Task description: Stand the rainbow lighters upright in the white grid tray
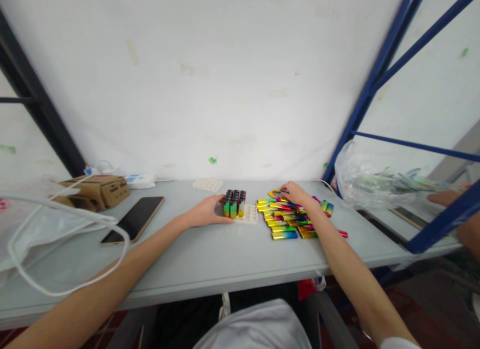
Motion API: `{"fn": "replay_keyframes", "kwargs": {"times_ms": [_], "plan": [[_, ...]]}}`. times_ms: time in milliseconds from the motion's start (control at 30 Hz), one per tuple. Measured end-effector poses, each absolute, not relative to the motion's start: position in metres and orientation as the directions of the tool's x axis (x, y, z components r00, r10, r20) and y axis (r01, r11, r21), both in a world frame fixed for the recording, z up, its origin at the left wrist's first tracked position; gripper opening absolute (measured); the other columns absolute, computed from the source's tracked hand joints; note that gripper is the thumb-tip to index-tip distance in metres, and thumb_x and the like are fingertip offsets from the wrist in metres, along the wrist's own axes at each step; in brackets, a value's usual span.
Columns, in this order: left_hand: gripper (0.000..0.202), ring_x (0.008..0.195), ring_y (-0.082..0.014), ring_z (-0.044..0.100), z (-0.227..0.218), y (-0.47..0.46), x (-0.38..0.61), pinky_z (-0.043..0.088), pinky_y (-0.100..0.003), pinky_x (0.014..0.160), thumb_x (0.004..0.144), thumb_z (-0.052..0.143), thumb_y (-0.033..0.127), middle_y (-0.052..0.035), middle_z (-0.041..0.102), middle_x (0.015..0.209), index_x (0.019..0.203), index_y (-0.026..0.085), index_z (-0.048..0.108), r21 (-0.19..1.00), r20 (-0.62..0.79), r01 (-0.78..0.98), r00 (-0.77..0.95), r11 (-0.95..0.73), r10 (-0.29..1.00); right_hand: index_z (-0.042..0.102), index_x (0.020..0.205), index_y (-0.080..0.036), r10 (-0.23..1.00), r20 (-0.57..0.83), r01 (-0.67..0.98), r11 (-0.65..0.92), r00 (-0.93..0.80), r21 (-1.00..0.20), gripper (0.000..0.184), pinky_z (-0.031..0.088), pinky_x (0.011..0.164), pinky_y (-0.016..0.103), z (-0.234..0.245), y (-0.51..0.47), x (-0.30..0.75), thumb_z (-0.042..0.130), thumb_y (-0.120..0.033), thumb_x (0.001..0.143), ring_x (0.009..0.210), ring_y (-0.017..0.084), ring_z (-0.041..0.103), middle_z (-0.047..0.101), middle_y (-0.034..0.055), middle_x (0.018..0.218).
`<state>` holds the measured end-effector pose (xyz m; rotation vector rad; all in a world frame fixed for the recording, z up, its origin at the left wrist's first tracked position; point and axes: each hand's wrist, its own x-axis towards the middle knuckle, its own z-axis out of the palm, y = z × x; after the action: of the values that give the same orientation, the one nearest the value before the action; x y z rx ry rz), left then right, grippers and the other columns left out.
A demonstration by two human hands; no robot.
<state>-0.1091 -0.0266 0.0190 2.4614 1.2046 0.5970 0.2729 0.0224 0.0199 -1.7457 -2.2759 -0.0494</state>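
Several dark-topped lighters (233,207), with bodies fading from green to yellow, stand upright close together in the left part of a white holed tray (250,215). My left hand (206,211) curls around the tray's left end, thumb at the front and fingers behind. To the right lies a loose heap of shiny metallic lighter casings (284,235) in yellow, blue, red and green. At the heap's far edge, the fingers of my right hand (296,193) are pinched on a casing (276,191), which they partly hide.
Another white holed tray (207,184) lies by the wall. On the left are a phone (135,220), a cardboard box (101,189) and a looping white cable (125,249). Right, beyond a blue metal frame (369,89), are a clear plastic bag (360,176) and another person's hand (444,197).
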Motion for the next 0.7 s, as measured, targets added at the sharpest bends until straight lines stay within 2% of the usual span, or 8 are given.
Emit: {"fn": "replay_keyframes", "kwargs": {"times_ms": [100,200,300,400,500,600,700], "plan": [[0.084,0.113,-0.0358,0.066,0.019,-0.026,-0.109,0.051,-0.043,0.099,0.065,0.076,0.073,-0.0107,0.071,0.123,0.127,0.02,0.06,0.462,0.219,0.671,0.548,-0.58,0.807,0.071,0.113,-0.012,0.915,0.353,0.896,0.312,-0.195,-0.315,0.026,0.05,0.084,0.03,0.023,0.018,0.265,0.053,-0.023,0.098,0.088,0.021,0.07,0.076,0.0137,0.102],[0.086,0.116,-0.0362,0.064,0.019,-0.026,-0.109,0.049,-0.044,0.101,0.064,0.078,0.072,-0.0122,0.07,0.126,0.129,0.019,0.059,0.464,0.216,0.67,0.548,-0.579,0.808,0.066,0.12,-0.015,0.898,0.427,0.776,0.341,-0.102,-0.531,0.034,0.047,0.066,0.026,0.027,0.013,0.252,0.048,-0.036,0.1,0.061,0.015,0.062,0.072,0.004,0.079],[0.083,0.114,-0.0351,0.065,0.02,-0.027,-0.109,0.049,-0.045,0.101,0.065,0.078,0.07,-0.0112,0.07,0.125,0.128,0.02,0.06,0.476,0.221,0.656,0.555,-0.585,0.802,0.069,0.112,-0.018,0.874,0.485,0.59,0.412,-0.039,-0.694,0.043,0.041,0.055,0.025,0.03,0.007,0.232,0.058,-0.053,0.091,0.052,0.014,0.05,0.06,-0.0027,0.062],[0.079,0.112,-0.0338,0.065,0.022,-0.028,-0.108,0.05,-0.043,0.098,0.067,0.077,0.07,-0.0103,0.071,0.122,0.125,0.02,0.06,0.471,0.218,0.648,0.572,-0.598,0.791,0.068,0.093,-0.018,0.908,0.418,0.318,0.408,-0.038,-0.856,0.047,0.037,0.05,0.025,0.029,0.002,0.212,0.066,-0.063,0.083,0.049,0.012,0.042,0.049,-0.0056,0.055],[0.078,0.112,-0.0334,0.065,0.024,-0.03,-0.107,0.05,-0.042,0.097,0.069,0.076,0.07,-0.011,0.07,0.122,0.125,0.018,0.06,0.464,0.213,0.645,0.584,-0.607,0.784,0.059,0.075,-0.019,0.93,0.357,0.149,0.366,-0.087,-0.919,0.053,0.041,0.052,0.025,0.026,-0.005,0.196,0.059,-0.072,0.084,0.052,0.012,0.047,0.051,-0.0038,0.058],[0.079,0.111,-0.034,0.065,0.024,-0.03,-0.107,0.05,-0.042,0.097,0.068,0.077,0.069,-0.0112,0.07,0.122,0.125,0.018,0.06,0.472,0.222,0.638,0.582,-0.609,0.782,0.057,0.082,-0.02,0.926,0.323,0.082,0.344,-0.197,-0.935,0.055,0.047,0.059,0.026,0.026,-0.014,0.186,0.051,-0.075,0.088,0.061,0.015,0.059,0.062,0.0004,0.07],[0.077,0.11,-0.0338,0.066,0.024,-0.031,-0.107,0.05,-0.042,0.096,0.067,0.078,0.068,-0.0102,0.071,0.12,0.124,0.019,0.061,0.486,0.231,0.628,0.578,-0.607,0.783,0.056,0.094,-0.021,0.906,0.307,0.055,0.337,-0.292,-0.94,0.052,0.047,0.057,0.026,0.029,-0.023,0.181,0.05,-0.073,0.089,0.059,0.014,0.059,0.061,-0.0008,0.072]]}}
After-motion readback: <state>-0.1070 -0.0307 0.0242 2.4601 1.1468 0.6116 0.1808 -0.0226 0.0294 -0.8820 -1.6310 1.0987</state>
